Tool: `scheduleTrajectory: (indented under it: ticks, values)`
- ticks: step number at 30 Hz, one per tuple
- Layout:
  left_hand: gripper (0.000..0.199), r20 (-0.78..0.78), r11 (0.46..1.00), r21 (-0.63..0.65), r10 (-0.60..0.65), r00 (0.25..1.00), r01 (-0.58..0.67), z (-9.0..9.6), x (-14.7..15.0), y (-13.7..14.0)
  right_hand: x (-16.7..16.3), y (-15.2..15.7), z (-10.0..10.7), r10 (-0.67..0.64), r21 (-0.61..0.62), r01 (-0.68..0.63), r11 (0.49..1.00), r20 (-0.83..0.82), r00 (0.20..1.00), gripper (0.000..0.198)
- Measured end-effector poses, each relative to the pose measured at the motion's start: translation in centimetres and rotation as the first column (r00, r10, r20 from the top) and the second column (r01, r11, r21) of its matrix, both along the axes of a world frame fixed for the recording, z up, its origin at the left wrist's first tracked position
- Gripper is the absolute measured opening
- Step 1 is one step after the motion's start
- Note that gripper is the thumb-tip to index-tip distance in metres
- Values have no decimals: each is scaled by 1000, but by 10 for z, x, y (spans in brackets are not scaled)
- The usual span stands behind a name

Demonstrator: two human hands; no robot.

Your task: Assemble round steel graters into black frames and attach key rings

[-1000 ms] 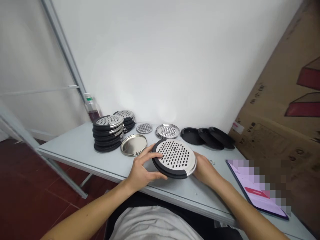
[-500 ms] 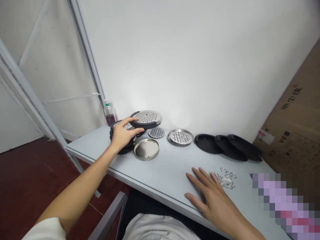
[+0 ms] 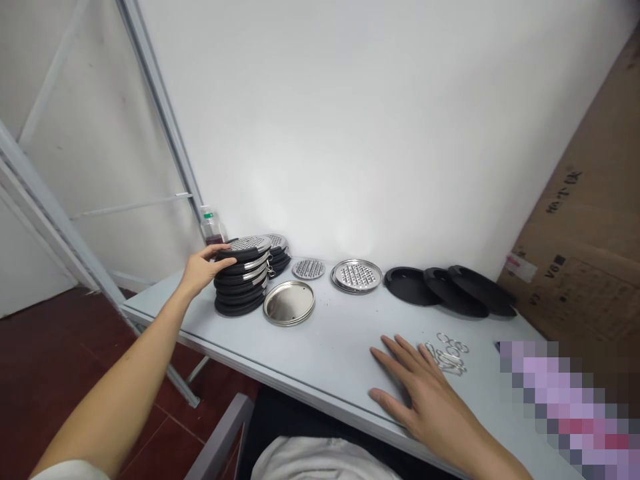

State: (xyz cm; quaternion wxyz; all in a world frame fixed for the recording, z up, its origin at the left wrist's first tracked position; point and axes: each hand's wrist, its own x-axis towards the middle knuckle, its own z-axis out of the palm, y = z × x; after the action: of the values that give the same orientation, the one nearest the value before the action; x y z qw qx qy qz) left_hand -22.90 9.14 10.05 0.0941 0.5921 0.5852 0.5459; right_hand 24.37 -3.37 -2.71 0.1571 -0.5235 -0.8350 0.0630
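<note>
Head view: left hand (image 3: 203, 270) has thumb and fingers pinched on the near rim of a round perforated silver disc with a black rim (image 3: 249, 245) — it sits on top of a tall front stack of similar discs (image 3: 240, 293). Right hand (image 3: 425, 400) is palm down, fingers spread, holding nothing.

Progress, my read: the front stack and the shorter back stack (image 3: 279, 261) just beyond it look assembled. Parts look left over: shallow silver metal trays (image 3: 289, 303) right of the left hand, a small silver grater plate (image 3: 309, 269) behind them, another grater plate in silver trays (image 3: 357, 275) ahead of the right hand, three black round dishes (image 3: 411, 285) farther ahead, silver rings and clips (image 3: 453, 353) beside the right fingertips. Exact count per stack unclear.

Surface: pale grey table (image 3: 325, 360) under both hands. Room: white wall (image 3: 350, 120) ahead, brown cardboard box (image 3: 575, 253) beyond the right hand, red tiled floor (image 3: 155, 427) below the left forearm.
</note>
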Motion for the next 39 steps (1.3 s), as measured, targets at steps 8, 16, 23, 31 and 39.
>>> scheduleTrajectory:
  ticks: [8,16,23,31,39]
  values:
    - [60,-61,992,-119,-47,997,39,54,16,37,-1,-1,4,-1,-8,1,1000,3,1000,66]
    - [65,-42,993,-99,-66,997,61,22,-7,2,1,2,-3,10,5,-9,1000,-61,998,65]
    - [66,-7,990,-112,-85,996,83,2,-20,2,1,0,1,5,-24,-7,1000,-74,997,66]
    - [61,-18,992,-106,-68,998,66,2,-24,-2,0,-2,7,3,-39,-6,999,-80,997,67]
    - [67,-120,977,-196,-114,986,89,9,-26,-11,1,-2,6,3,-34,-5,999,-66,998,68]
